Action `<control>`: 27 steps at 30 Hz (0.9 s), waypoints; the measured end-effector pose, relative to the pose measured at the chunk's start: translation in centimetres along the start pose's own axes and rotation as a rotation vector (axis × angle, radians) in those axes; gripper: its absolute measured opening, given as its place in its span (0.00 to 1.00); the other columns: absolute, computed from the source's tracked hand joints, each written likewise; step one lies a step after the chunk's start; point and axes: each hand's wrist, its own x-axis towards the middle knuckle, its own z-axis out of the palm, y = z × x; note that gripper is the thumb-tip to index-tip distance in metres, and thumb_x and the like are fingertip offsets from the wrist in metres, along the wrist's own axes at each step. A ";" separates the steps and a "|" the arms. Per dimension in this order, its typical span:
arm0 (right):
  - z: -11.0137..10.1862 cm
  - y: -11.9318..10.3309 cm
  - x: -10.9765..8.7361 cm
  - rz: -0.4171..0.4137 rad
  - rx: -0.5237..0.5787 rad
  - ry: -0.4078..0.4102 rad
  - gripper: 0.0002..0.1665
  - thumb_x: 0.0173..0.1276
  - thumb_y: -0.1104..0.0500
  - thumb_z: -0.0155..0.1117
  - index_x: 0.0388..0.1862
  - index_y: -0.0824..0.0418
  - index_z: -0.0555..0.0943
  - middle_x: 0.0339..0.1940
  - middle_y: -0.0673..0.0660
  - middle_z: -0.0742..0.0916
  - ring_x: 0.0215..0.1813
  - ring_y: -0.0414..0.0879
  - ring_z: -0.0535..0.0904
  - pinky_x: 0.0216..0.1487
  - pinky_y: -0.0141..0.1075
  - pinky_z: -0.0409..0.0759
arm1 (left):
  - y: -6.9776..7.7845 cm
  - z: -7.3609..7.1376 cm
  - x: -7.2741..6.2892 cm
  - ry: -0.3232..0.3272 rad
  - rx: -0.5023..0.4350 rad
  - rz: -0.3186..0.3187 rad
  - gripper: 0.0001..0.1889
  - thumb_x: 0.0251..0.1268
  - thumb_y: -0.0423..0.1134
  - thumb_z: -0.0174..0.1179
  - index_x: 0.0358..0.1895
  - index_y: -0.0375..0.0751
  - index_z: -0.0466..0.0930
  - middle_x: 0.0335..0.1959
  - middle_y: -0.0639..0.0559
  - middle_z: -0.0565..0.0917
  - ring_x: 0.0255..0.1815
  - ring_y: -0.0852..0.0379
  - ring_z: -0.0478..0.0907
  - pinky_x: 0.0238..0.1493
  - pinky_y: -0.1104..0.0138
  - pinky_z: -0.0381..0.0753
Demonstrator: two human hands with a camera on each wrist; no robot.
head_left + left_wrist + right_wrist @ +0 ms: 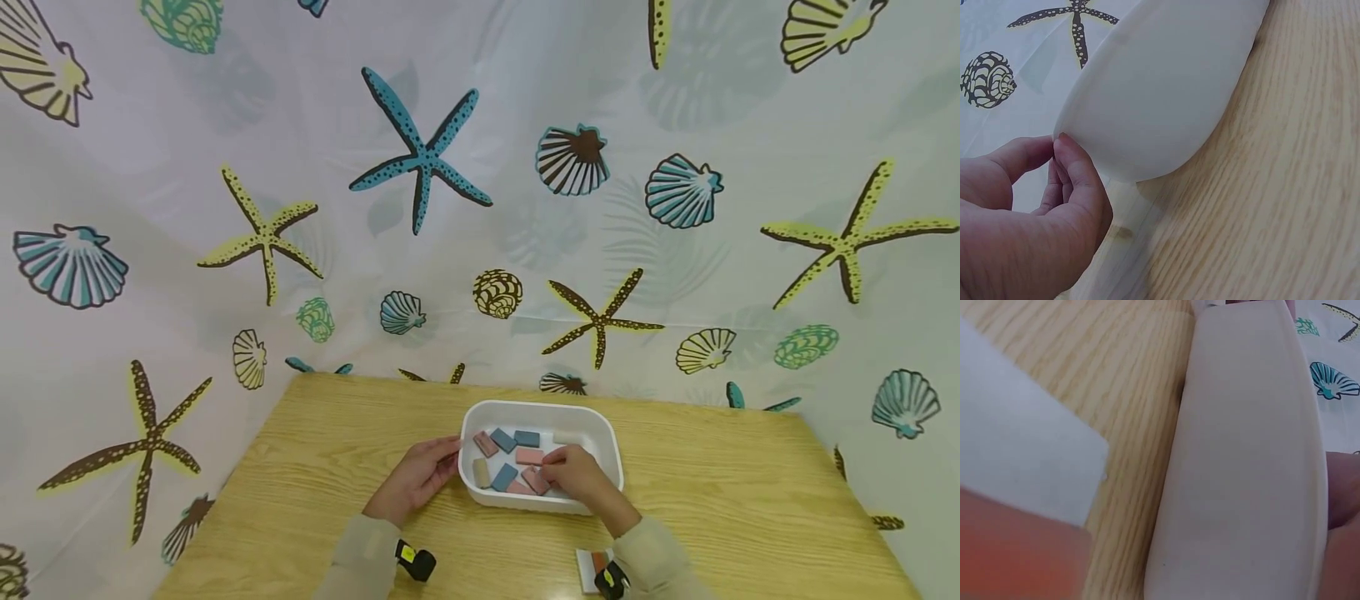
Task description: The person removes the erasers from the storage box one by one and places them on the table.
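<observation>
My left hand pinches the left rim of a white plastic bin between thumb and fingers; the left wrist view shows this pinch at the bin's edge closely. Reaching over the front rim, my right hand has its fingers curled at a tilted pink rectangular block inside the bin. In the right wrist view the bin's wall hides those fingertips. Around it lie a salmon block, blue blocks, a reddish block and a beige block.
The bin stands on a wood-grain table. Beside my right wrist, near the front, lies a flat white item with an orange-brown block by it. A shell-and-starfish cloth hangs behind and along both sides.
</observation>
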 end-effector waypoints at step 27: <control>1.2 -0.7 0.0 -0.118 -0.264 -0.024 0.10 0.61 0.58 0.66 0.31 0.66 0.80 0.26 0.51 0.82 0.29 0.42 0.75 0.31 0.35 0.75 | -0.1 0.1 0.2 0.008 -0.002 -0.001 0.22 0.66 0.33 0.55 0.59 0.23 0.66 0.46 0.41 0.77 0.40 0.60 0.75 0.43 0.72 0.78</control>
